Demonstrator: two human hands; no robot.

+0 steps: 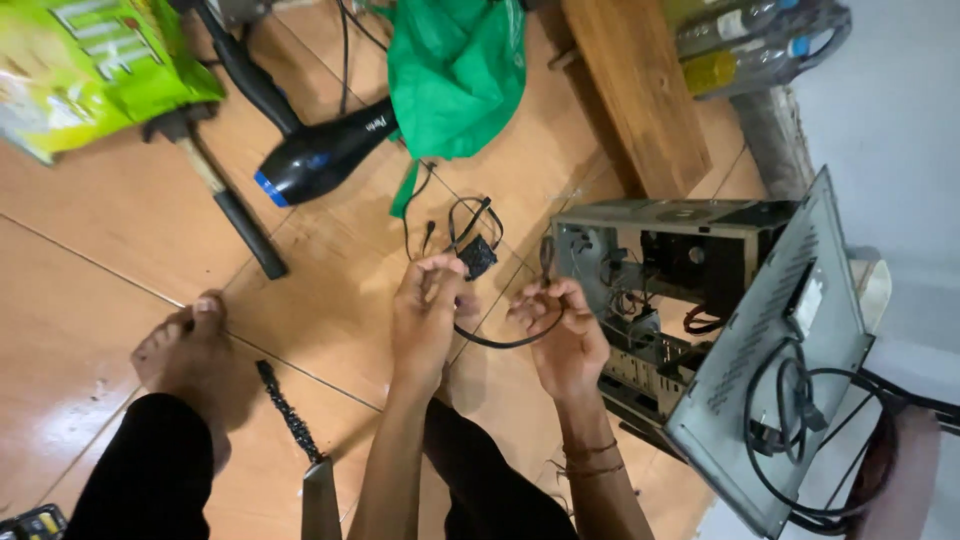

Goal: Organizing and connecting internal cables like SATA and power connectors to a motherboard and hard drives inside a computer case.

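Above the tiled floor (120, 230), two hands (495, 320) grip one black cable (500, 343).

Person, seated: both forearms bare, no sleeves in view. Left hand (425, 315) without rings or bands. Right hand (565, 335): thin dark thread bracelets (590, 458) looped around the wrist, loose ends fraying. Black trousers (150, 470). One bare foot (185, 355), unshod.

A home floor: orange tiles (120, 230), hair dryer (320, 155), opened computer case (680, 270).
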